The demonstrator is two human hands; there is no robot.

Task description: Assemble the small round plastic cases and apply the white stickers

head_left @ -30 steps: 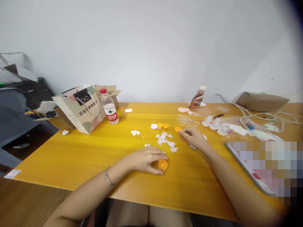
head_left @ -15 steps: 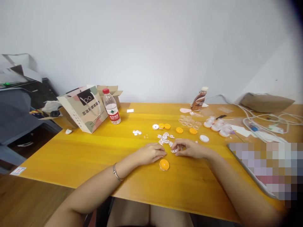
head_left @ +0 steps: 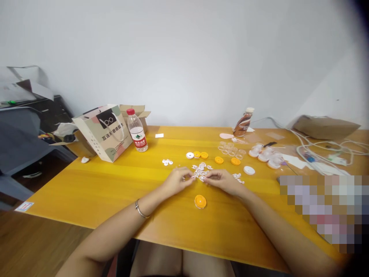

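Note:
Both hands meet at the near side of a pile of white openwork pieces (head_left: 201, 167). My left hand (head_left: 179, 181) has thumb and fingers pinched at the pile's left edge, on a small white piece. Opposite it, my right hand (head_left: 221, 180) pinches a white openwork piece (head_left: 202, 178) at the near edge. Nearer to me lies a round orange part (head_left: 200, 201) with a pale centre. More white openwork pieces (head_left: 238, 177) lie beside the right hand. Beyond the pile are a white disc (head_left: 189, 155) and several orange discs (head_left: 219, 160).
A paper bag (head_left: 105, 134) and a water bottle (head_left: 138, 132) stand at the left. Small white parts (head_left: 167, 162) lie left of the pile. Clear rings (head_left: 230, 149), a coffee bottle (head_left: 243, 123), clear-topped parts (head_left: 266, 156) and cables (head_left: 305, 146) are at the right.
My left hand has moved slightly forward and closed its fingertips at the pile. The right hand has moved left with the white piece, and the white pieces beside it have come into view.

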